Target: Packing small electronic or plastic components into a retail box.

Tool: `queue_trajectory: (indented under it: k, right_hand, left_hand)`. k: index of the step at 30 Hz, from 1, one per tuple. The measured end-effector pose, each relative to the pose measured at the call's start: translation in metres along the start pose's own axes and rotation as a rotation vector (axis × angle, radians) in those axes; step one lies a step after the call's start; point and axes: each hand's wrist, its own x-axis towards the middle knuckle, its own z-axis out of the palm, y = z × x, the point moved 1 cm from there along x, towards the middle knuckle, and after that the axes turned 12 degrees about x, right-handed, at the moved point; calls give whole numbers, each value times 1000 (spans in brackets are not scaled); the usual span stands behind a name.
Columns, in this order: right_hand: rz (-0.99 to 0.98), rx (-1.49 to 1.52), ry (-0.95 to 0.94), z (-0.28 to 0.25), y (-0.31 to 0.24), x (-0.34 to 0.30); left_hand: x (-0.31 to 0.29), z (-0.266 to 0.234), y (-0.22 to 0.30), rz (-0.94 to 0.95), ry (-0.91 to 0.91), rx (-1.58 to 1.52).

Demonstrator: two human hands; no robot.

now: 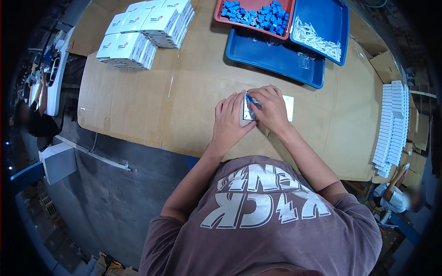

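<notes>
In front of me on the cardboard-covered table lies a small white box, open at the top. My left hand grips its left side, fingers along the far end and thumb at the near edge. Bent over the box is my right hand, its fingertips pinching a small blue piece inside it. Something clear or silvery shows under those fingers, too covered to make out. A flat white panel sticks out to the right beneath my right hand; whether it joins the box is hidden.
White boxes are stacked at the far left. A red tray of blue parts, a blue tray of white sticks and another blue tray stand at the back. White boxes line the right edge. Two people appear beyond the table.
</notes>
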Motion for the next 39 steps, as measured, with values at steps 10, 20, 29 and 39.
queue_trajectory:
  k: [10, 20, 29, 39]
  right_hand:
    - [-2, -87, -58, -17, 0, -17]
    - [328, 107, -141, -76, 28, -83]
    - [546, 310, 70, -99, 38, -90]
    - [405, -264, 110, -70, 24, -84]
  left_hand:
    - [-2, 4, -3, 8, 54, 15]
    - [0, -1, 12, -2, 77, 124]
    - [-1, 5, 15, -19, 117, 99]
    - [3, -1, 18, -95, 177, -341]
